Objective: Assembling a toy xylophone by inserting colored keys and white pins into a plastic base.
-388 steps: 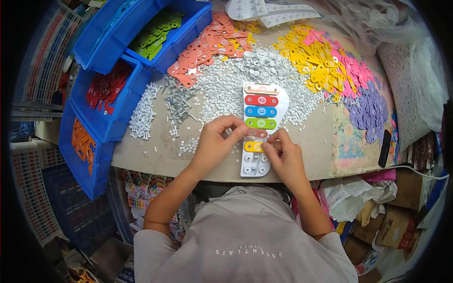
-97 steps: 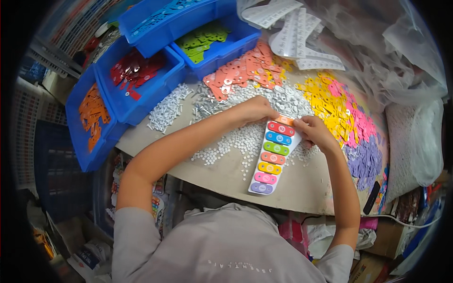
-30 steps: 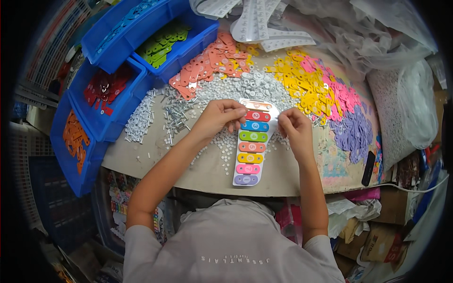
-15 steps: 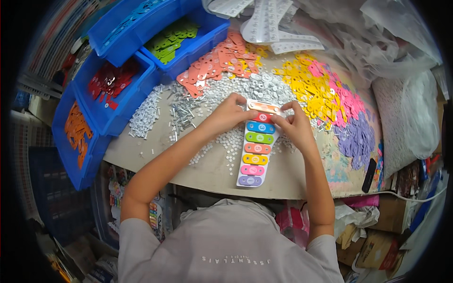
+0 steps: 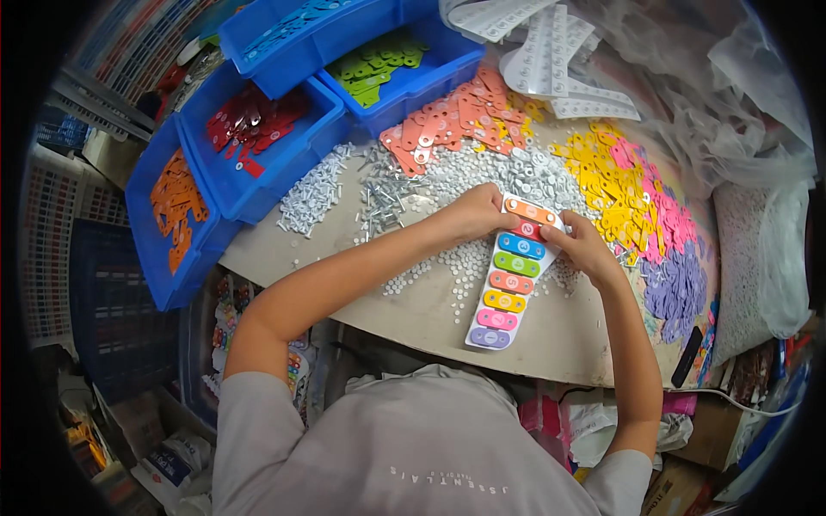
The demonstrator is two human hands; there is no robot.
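A small toy xylophone [image 5: 509, 283] with a white base and a row of coloured bars lies over the table, its wide end away from me. An orange bar [image 5: 530, 211] is at that far end, with a red bar just nearer. My left hand [image 5: 478, 213] grips the left edge there, its thumb on the red bar. From the right side my right hand [image 5: 587, 247] closes on the same end, thumb also at the red bar. Some of the fingers are hidden under the base. Around the far end lie many small silvery and white parts [image 5: 538, 172].
Blue bins [image 5: 284, 185] at the left hold orange, red, green and blue bars. Loose coral bars [image 5: 447, 120], yellow bars [image 5: 602, 185], pink bars [image 5: 671, 219] and purple bars [image 5: 675, 288] are heaped on the table. White pins [image 5: 311, 191], plastic bags [image 5: 761, 267] and a black object [image 5: 686, 357] lie around.
The whole view has shifted, so the table and bins appear further right. The xylophone leans slightly more, and its far orange bar shows less glare. Both hands keep hold of the far end.
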